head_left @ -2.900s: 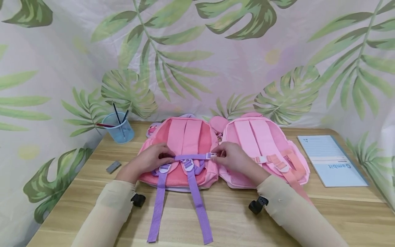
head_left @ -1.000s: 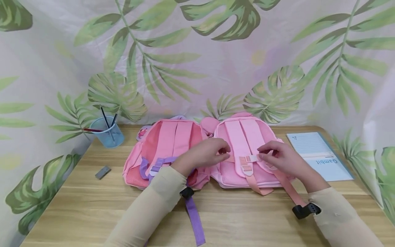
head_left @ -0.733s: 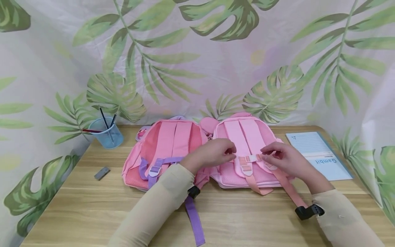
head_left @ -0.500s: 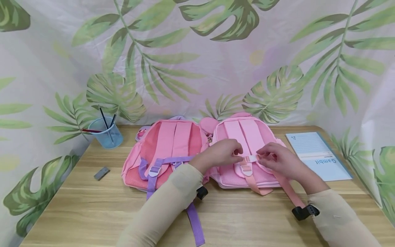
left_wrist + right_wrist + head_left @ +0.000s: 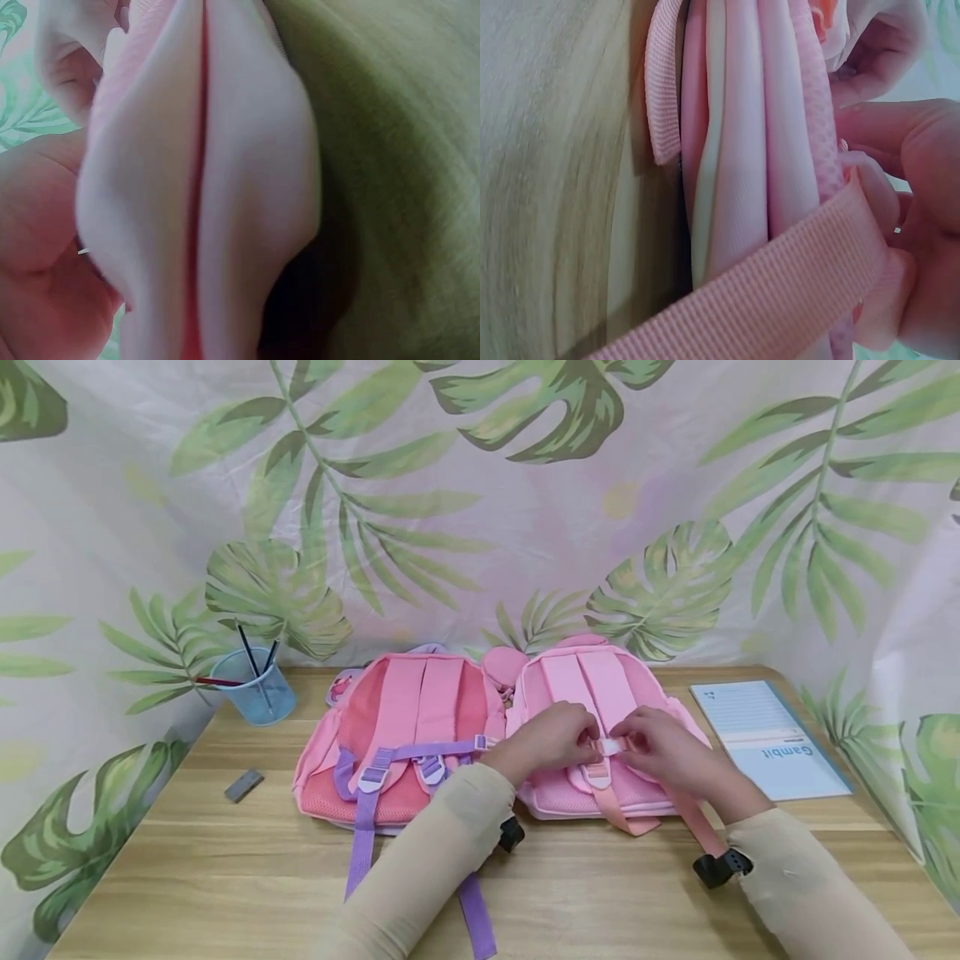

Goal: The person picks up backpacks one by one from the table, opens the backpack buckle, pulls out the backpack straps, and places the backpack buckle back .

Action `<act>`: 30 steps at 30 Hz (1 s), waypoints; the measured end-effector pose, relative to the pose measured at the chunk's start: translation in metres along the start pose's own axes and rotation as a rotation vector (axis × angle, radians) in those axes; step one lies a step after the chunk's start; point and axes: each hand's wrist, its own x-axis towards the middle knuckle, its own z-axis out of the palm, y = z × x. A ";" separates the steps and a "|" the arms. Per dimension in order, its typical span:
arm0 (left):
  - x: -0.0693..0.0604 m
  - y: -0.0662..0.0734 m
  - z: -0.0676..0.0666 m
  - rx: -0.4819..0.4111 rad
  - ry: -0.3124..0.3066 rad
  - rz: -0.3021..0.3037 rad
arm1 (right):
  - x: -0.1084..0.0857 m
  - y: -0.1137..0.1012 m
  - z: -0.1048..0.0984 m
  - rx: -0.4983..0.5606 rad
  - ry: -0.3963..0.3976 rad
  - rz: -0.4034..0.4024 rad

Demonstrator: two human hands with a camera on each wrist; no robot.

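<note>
Two pink backpacks lie with their straps upward in the head view. Across the light pink backpack [image 5: 543, 793] on the right runs a coral strap with a white buckle [image 5: 612, 746]. My left hand [image 5: 557, 737] pinches this strap at the buckle's left end. On the buckle's other side, my right hand [image 5: 667, 750] pinches the strap between thumb and fingers. The darker pink backpack [image 5: 397, 702] on the left has a purple strap [image 5: 431, 749] across it, ending by a white buckle [image 5: 483, 742]. In the right wrist view, a coral webbing strap [image 5: 757, 292] hangs over the bag's edge.
On the wooden table [image 5: 187, 860], a blue pen cup [image 5: 262, 697] holds several pens at the back left. A grey eraser [image 5: 243, 785] lies nearer. A notebook [image 5: 787, 768] lies on the right, and a round pink pouch [image 5: 504, 667] sits between the bags.
Both hands have left the left backpack's purple strap and moved right to the light pink backpack. Over the last second they have come closer together and taken hold of the coral strap.
</note>
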 end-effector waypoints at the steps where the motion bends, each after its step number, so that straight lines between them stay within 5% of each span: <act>1: 0.000 0.000 0.001 -0.001 0.007 0.002 | 0.001 0.000 0.001 -0.008 0.002 -0.003; 22: 0.004 -0.001 0.016 -0.018 0.044 -0.058 | 0.000 0.002 0.018 -0.163 0.057 -0.064; 30: 0.003 0.000 0.016 -0.048 0.042 -0.060 | 0.001 0.004 0.021 -0.147 0.069 -0.041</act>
